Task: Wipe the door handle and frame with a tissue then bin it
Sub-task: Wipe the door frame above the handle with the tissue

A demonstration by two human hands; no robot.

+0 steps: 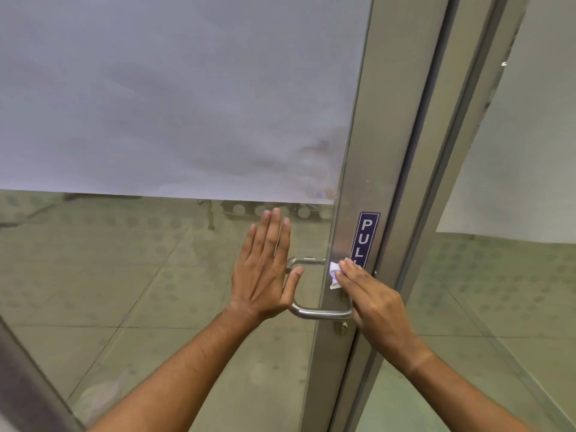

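Left hand [265,269] spread flat on glass [156,275], right hand [374,297] pressing tissue [334,272] against frame [358,182] above handle [321,313]

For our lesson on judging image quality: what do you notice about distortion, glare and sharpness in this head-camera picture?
Head view: wide-angle lens bends the straight door frame; soft sheen on the metal handle; the tissue under the right hand is slightly blurred; the left hand is sharp.
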